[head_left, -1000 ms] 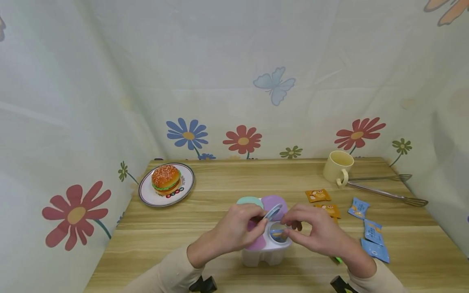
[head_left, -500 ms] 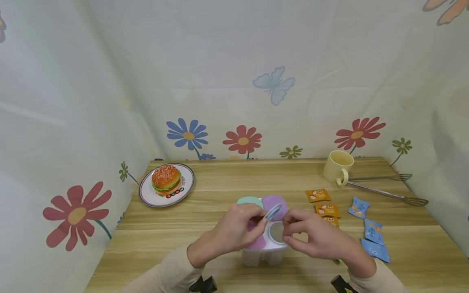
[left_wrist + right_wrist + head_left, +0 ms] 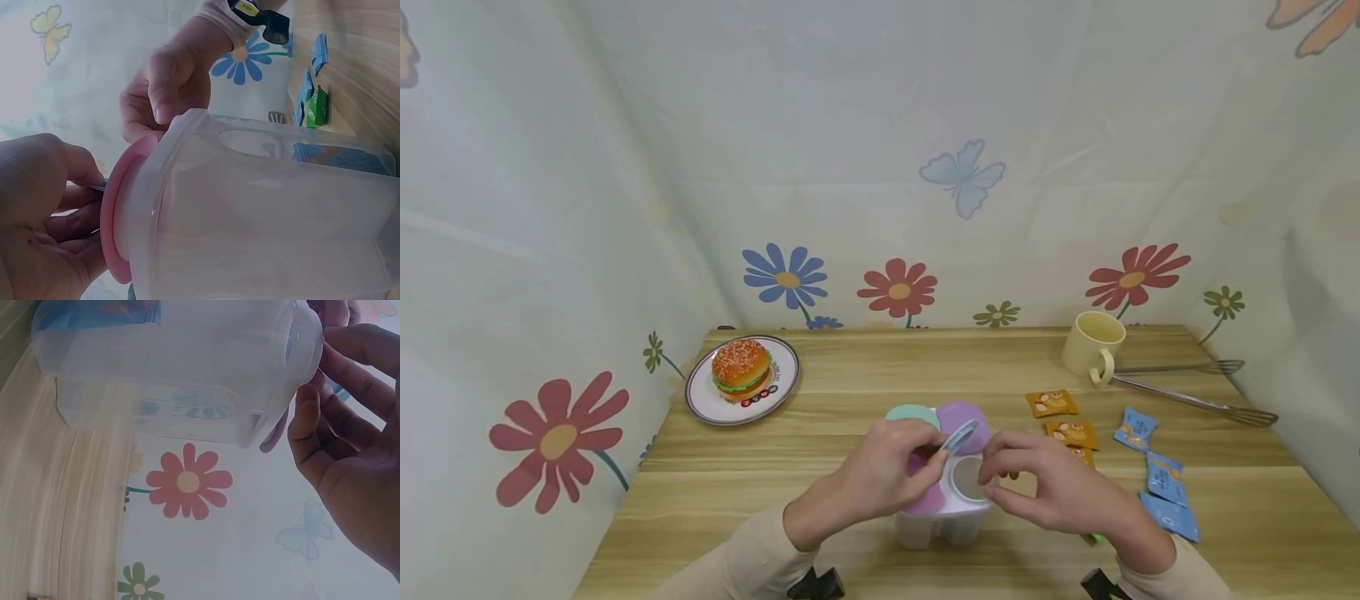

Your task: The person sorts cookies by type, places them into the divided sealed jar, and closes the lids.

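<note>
A translucent storage box [image 3: 919,530] with round coloured lids stands on the table between my hands. My left hand [image 3: 891,465] pinches a light blue lid [image 3: 962,435], tilted up beside an open round mouth. At the right rim of that mouth is my right hand [image 3: 1048,483], its fingers loosely bent and no item showing between them. Through the clear wall in the left wrist view, a blue packet [image 3: 340,157] lies at the bottom of the box. The right wrist view shows the right fingertips [image 3: 307,403] close at the rim.
Orange packets [image 3: 1051,402] and blue packets [image 3: 1165,477] lie right of the box, with a green packet [image 3: 317,107] nearby. Further back are a yellow mug [image 3: 1093,343] and two whisks [image 3: 1195,396]. A plate [image 3: 703,392] with a toy burger [image 3: 741,367] sits far left.
A blue packet in the box's mouth under my right fingers has dropped out of sight in the head view. The right fingers have drawn back to the rim; the left hand stays on the lid.
</note>
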Demonstrator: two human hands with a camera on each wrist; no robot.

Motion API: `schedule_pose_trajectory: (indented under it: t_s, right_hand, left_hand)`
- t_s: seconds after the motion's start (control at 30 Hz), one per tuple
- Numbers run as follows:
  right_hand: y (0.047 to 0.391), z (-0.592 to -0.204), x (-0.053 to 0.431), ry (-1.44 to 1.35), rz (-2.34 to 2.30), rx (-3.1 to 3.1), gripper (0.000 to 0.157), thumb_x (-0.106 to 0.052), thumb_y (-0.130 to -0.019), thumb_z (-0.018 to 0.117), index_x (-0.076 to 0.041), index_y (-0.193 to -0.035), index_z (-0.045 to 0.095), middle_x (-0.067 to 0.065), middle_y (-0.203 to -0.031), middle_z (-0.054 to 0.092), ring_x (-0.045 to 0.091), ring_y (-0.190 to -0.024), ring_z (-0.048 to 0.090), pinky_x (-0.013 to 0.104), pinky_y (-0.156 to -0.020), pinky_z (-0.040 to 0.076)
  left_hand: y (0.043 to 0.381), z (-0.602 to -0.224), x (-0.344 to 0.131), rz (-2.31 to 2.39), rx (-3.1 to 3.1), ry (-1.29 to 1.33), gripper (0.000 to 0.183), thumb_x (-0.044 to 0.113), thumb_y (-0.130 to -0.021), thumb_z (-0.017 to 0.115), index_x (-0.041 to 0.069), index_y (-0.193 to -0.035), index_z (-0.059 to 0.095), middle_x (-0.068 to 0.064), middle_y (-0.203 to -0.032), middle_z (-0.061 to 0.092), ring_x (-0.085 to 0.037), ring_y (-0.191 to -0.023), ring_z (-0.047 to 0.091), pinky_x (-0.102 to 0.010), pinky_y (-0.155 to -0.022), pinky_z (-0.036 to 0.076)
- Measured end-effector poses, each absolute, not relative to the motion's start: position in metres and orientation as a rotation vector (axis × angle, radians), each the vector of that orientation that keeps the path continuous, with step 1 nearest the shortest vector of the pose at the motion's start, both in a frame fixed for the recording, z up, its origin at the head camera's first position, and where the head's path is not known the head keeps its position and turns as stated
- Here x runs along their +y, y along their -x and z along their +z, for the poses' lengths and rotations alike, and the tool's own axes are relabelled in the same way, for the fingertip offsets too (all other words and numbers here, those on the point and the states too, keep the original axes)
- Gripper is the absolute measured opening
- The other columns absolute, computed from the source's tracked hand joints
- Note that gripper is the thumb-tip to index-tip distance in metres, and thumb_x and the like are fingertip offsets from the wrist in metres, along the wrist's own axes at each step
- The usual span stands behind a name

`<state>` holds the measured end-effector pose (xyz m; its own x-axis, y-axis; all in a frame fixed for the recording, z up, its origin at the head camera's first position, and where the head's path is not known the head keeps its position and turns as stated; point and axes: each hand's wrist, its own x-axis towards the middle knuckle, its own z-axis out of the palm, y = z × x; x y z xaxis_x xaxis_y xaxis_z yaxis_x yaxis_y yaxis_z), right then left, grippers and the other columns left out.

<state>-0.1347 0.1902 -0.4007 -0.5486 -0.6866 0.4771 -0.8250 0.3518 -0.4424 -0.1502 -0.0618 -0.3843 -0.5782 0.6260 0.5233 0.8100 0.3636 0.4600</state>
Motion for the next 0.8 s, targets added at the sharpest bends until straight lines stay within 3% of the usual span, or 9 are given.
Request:
schedule_pose_trajectory:
  t_s: [0.3,0.8]
  right_hand:
    - [0.134,-0.405,0.196,-1.287,1.096,-2.379,0.024,-0.008,-0.084,0.075,-0.023,-0.101,0.067,-0.01,-0.096,0.065,0.004,-0.079,0.056,0.019,-0.069,0.05]
    - [0.135,-0.405,0.212,-1.129,1.015,-2.398,0.029,-0.007,-0.081,0.077,-0.026,-0.099,0.065,-0.014,-0.091,0.064,-0.001,-0.077,0.054,0.017,-0.067,0.049]
  left_hand:
    - [0.152,-0.386,-0.062,-1.021,-2.347,1.296,0.004,0.009,-0.087,0.067,0.006,-0.085,0.067,0.001,-0.078,0.066,0.0,-0.073,0.06,-0.006,-0.067,0.049]
    - [0.155,-0.391,-0.064,-1.049,-2.308,1.318,0.003,0.005,-0.085,0.068,0.007,-0.083,0.066,0.001,-0.076,0.065,0.0,-0.072,0.06,-0.007,-0.067,0.049]
